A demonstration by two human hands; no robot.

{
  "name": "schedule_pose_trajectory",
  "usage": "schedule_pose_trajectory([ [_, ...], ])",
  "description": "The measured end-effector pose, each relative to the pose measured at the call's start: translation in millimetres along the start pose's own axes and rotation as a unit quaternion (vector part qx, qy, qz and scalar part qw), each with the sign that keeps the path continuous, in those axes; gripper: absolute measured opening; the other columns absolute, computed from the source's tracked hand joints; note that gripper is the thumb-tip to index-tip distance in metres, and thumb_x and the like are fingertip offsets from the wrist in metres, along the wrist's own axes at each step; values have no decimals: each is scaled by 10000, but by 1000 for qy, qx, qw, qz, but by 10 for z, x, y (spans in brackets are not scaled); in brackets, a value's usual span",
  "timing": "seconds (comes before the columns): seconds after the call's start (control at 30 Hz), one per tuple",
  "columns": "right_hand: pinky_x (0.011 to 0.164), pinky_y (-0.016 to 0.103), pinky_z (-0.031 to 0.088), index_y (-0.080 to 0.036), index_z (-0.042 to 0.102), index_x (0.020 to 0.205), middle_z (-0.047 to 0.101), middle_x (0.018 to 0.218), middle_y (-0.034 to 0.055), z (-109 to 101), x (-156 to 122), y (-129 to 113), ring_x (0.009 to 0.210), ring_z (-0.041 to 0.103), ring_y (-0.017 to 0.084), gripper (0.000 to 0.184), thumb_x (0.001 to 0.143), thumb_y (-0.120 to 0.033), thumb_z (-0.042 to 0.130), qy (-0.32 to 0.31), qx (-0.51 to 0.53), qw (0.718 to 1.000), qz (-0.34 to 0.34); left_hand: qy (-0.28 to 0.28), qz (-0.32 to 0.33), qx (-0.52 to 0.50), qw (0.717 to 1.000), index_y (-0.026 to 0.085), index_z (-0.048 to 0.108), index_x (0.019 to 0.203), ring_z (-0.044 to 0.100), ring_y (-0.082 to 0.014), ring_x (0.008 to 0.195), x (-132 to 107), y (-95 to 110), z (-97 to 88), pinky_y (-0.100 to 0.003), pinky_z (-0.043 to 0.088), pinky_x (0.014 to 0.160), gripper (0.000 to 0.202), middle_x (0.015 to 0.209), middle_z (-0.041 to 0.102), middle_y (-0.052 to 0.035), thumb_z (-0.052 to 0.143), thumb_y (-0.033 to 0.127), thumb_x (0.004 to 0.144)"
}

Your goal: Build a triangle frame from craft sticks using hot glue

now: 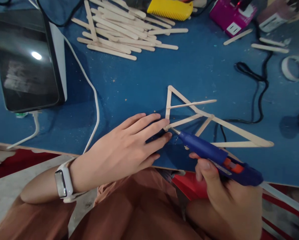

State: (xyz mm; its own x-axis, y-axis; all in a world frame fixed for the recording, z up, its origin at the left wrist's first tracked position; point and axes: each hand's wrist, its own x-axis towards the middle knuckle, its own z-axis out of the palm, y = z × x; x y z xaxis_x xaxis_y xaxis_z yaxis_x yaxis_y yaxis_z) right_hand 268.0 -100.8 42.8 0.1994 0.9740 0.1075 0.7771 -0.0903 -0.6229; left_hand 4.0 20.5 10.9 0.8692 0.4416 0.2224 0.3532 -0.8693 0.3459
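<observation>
In my right hand [221,196] is a blue hot glue gun [201,146], its metal tip at the lower left corner of a popsicle-stick frame [184,121]. A white glue stick [284,196] sticks out of the gun's back end. My left hand [132,143] lies palm down with fingers stretched out, the fingertips at that same corner. Flat sticks form joined triangles in the frame, and one thin-looking stick [204,102] crosses its upper left part. The glue gun and my right hand hide some of the frame's lower side.
Loose popsicle sticks [124,33] lie heaped at the back, by a yellow comb-like piece [170,9]. A black-screened device [27,60] with a white cable [96,96] stands left. Rightward are a purple box [233,16], black cord [263,83] and white tape roll [285,68].
</observation>
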Motion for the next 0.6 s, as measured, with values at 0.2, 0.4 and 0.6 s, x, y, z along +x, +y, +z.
schedule_pose_trajectory([
  [0.2,625,329,627,-302,799,903,768,703,-25,12,-15,10,632,779,193,405,1191,-585,760,-2,-4,1000,-10,-6,0,-1,1000,155,742,1656,673,-390,1727,-3,-3,-11,-618,638,1403,421,1814,706,-192,625,302,1280],
  [0.4,736,326,663,-308,815,1145,859,948,-3,-2,-70,15,779,830,197,241,1215,-525,737,-17,-16,1000,-18,-10,0,-7,1000,143,742,1649,661,-402,1736,-4,-2,-12,-644,637,1399,417,1815,695,-212,623,293,1278],
  [0.6,736,361,645,-295,824,1122,830,870,2,-8,-93,49,753,815,214,285,1219,-547,730,-15,-16,1000,-9,-11,2,-10,1000,136,728,1657,657,-414,1736,-5,-2,-17,-658,635,1396,422,1821,687,-220,620,280,1276],
])
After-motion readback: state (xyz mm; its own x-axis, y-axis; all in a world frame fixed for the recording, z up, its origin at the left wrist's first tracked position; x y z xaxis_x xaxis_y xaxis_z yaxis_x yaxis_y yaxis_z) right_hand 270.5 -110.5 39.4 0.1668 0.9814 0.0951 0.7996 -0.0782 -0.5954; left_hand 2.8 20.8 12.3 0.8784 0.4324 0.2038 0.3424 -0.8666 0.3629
